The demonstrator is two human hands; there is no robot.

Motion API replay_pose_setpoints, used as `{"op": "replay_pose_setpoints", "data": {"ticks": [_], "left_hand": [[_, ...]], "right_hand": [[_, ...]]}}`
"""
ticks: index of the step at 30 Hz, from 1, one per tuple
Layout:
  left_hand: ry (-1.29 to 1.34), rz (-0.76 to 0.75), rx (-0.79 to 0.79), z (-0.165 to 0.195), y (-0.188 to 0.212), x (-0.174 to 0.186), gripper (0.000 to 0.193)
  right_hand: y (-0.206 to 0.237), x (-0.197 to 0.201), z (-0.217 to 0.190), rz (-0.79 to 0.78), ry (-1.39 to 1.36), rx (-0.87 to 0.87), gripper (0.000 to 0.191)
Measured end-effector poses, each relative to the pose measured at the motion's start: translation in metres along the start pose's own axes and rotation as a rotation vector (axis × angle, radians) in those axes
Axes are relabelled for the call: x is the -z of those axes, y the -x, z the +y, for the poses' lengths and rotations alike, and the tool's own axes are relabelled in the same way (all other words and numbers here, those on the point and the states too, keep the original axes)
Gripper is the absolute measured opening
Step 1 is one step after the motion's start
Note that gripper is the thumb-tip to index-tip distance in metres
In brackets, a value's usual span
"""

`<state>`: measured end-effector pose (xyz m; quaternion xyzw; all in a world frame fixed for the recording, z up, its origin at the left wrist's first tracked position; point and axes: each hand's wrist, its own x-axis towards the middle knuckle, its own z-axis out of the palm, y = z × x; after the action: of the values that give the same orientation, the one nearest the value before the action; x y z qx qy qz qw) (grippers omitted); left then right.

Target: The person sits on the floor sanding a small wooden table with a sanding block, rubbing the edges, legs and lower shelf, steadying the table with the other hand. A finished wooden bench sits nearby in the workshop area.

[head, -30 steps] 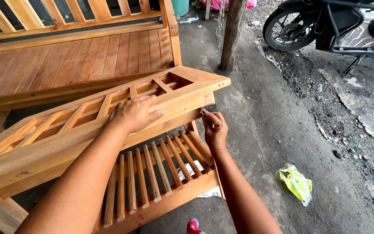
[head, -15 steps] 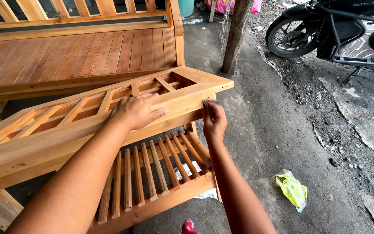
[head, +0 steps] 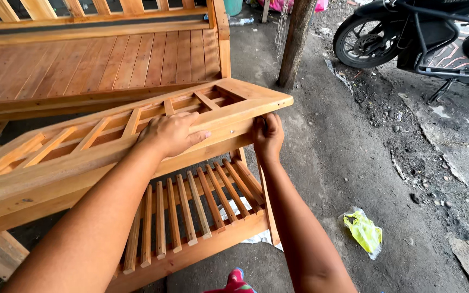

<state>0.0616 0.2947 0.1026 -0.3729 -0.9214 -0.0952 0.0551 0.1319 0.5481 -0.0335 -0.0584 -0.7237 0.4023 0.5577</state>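
A long wooden bench frame [head: 229, 97] with short slats in its top lies tilted across the middle of the view. My left hand [head: 173, 133] rests flat on its upper rail, fingers spread. My right hand [head: 267, 135] presses against the side face of the rail near the frame's right end, fingers curled on the wood; whether it holds a small item is hidden. Below the rail, a slatted lower panel [head: 191, 211] runs toward me.
A finished wooden bench [head: 99, 59] with a plank seat stands behind the frame. A wooden post [head: 295, 40] rises at the back, a parked motorcycle [head: 424, 38] at upper right. A yellow plastic bag [head: 362, 231] lies on the dirty concrete ground.
My right hand has moved up from below the rail and now presses on its side face near the end. My left hand stays on the top rail.
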Motion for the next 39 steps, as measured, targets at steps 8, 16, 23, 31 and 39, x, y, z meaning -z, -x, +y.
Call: {"op": "replay_pose_setpoints", "data": {"ticks": [8,16,23,31,39], "left_hand": [[-0.037,-0.055,0.046,0.008,0.0,0.003,0.08],[-0.03,-0.085,0.056,0.014,0.005,0.013,0.079],[-0.008,-0.035,0.039,0.016,0.006,0.012,0.08],[0.03,-0.035,0.037,0.014,0.004,0.009,0.082],[-0.017,-0.053,0.046,0.018,0.002,0.008,0.08]], "right_hand": [[0.056,0.024,0.006,0.055,-0.072,-0.162,0.008],[0.034,0.023,0.024,-0.007,0.141,0.046,0.006],[0.076,0.038,0.009,0.022,-0.082,-0.347,0.011],[0.042,0.029,0.035,-0.039,-0.135,-0.247,0.009],[0.093,0.049,0.032,0.113,-0.336,-0.671,0.003]]}}
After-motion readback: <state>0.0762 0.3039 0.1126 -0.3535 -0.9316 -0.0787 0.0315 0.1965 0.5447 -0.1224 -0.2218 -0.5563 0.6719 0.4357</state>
